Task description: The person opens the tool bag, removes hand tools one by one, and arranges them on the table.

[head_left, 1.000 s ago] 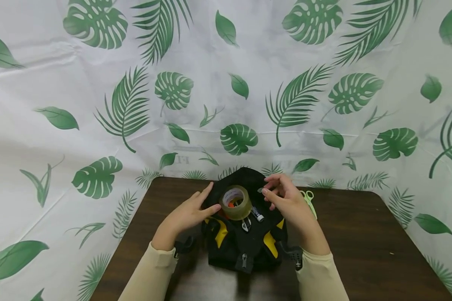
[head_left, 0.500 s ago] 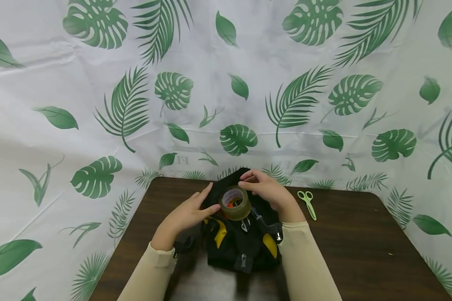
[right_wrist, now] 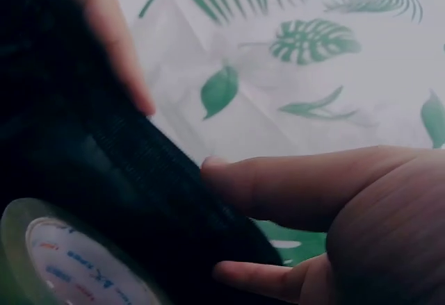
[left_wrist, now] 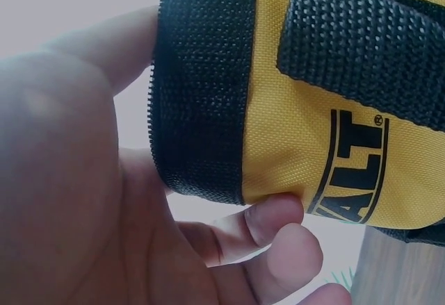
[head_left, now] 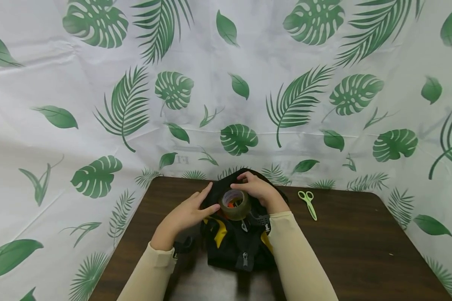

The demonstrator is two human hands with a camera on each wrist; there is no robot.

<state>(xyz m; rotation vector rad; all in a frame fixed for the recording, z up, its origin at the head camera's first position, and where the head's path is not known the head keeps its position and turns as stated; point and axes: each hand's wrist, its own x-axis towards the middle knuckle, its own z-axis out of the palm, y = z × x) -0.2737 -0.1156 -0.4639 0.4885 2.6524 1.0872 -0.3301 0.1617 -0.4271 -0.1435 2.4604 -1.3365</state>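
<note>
A black and yellow tool bag stands on the table, its top spread open. A roll of brown packing tape rests tilted in the mouth, with something orange showing through its ring. My left hand holds the bag's left rim; the left wrist view shows the thumb on one side of the zipper band and curled fingers on the yellow side. Beyond the tape, my right hand has its fingertips on the far rim, one digit either side of it in the right wrist view. Its other fingers are hidden.
Green scissors lie on the dark wooden table, right of the bag. A white sheet with green leaves hangs behind the table. A metal tool tip pokes out below the tape.
My right hand has moved left from the bag's right side to its far rim, over the mouth, uncovering the scissors. My left hand and the tape roll stay nearly where they were.
</note>
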